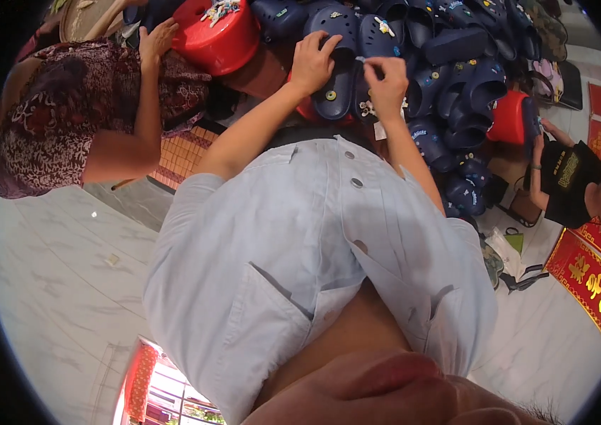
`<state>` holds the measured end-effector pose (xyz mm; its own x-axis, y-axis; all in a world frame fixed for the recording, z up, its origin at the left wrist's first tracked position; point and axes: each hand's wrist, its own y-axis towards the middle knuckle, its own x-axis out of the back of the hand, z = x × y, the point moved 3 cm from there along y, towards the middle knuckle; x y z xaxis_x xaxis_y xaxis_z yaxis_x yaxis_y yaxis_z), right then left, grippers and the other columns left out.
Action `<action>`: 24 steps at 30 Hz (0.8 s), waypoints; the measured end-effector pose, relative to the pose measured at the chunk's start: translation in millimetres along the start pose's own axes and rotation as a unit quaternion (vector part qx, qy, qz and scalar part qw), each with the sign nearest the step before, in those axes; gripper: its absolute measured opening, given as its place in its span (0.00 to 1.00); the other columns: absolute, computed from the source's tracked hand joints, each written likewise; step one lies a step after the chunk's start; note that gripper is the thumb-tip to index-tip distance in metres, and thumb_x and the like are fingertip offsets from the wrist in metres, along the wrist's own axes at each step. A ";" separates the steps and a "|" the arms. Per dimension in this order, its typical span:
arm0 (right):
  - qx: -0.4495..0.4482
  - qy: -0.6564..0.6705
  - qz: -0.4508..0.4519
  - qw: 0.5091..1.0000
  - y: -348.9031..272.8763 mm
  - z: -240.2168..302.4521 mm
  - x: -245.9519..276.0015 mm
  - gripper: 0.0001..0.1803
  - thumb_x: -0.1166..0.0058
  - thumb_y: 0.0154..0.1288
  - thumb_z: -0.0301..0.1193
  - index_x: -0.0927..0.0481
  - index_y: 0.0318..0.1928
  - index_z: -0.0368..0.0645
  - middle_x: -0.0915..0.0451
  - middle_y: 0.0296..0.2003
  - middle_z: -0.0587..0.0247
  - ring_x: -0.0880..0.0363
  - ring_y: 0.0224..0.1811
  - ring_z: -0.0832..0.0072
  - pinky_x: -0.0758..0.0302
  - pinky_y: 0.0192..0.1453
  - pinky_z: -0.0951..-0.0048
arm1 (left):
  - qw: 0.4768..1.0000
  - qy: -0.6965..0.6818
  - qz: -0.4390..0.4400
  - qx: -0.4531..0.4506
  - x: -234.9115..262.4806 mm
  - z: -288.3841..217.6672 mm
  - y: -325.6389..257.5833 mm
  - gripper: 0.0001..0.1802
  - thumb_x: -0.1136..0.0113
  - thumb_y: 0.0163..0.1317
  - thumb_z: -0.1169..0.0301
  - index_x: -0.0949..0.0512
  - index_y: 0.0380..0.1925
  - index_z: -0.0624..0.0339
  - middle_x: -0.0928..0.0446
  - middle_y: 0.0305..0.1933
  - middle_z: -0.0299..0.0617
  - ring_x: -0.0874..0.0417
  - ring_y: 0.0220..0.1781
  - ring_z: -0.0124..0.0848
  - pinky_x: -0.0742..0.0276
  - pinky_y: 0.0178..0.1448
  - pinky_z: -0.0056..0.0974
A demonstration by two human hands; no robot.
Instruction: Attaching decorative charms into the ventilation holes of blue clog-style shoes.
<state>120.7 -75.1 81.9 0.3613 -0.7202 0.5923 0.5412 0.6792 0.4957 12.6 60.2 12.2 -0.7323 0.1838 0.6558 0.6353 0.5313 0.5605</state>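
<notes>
Dark blue foam clogs lie heaped in front of me. My left hand [313, 65] reaches to a clog [333, 98] with a round yellow charm on it, its fingers bent over the clog's far end. Just to the right, my right hand [387, 83] is raised above the clogs with thumb and forefinger drawn together. Whatever is between those fingertips is too small to make out. Beneath this hand, small light-coloured charms [367, 108] show on another clog, partly hidden by my wrist.
An upturned red stool [217, 41] at the left bears a pile of small charms [220, 10]. A co-worker in a patterned top [53, 117] reaches beside it. Another red stool [509, 119] stands at the right, near a person in black [571, 173]. Bags [509, 251] lie on the floor.
</notes>
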 end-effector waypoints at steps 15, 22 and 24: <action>0.130 -0.122 0.169 0.969 100.4 -71.2 -71.4 0.08 0.39 0.51 0.26 0.16 0.35 0.45 0.17 0.34 0.61 0.23 0.43 0.58 0.26 0.51 0.59 | 1.000 -0.007 -0.003 0.003 5.1 -8.9 -1.0 0.33 0.38 0.44 0.78 0.25 0.56 0.49 0.27 0.54 0.48 0.26 0.57 0.46 0.31 0.58 0.48; 0.144 -0.120 0.200 0.962 94.5 -79.5 -71.6 0.09 0.37 0.51 0.26 0.17 0.35 0.45 0.18 0.36 0.60 0.23 0.43 0.58 0.26 0.51 0.59 | 1.000 -0.008 -0.017 -0.006 6.8 -9.3 -2.8 0.33 0.39 0.44 0.79 0.25 0.56 0.50 0.27 0.54 0.48 0.26 0.57 0.46 0.31 0.58 0.48; 0.142 -0.115 0.205 0.962 93.7 -80.2 -69.2 0.08 0.37 0.51 0.27 0.17 0.35 0.45 0.18 0.35 0.60 0.23 0.44 0.59 0.26 0.51 0.59 | 1.000 -0.005 -0.015 -0.004 6.8 -9.6 -2.4 0.33 0.39 0.44 0.79 0.25 0.55 0.50 0.27 0.53 0.47 0.26 0.57 0.46 0.31 0.58 0.48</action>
<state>207.3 27.0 36.4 0.3041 -0.3563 0.8835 0.1486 0.9338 0.3254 8.4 52.2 20.2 -0.7539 0.1759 0.6330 0.6145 0.5296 0.5848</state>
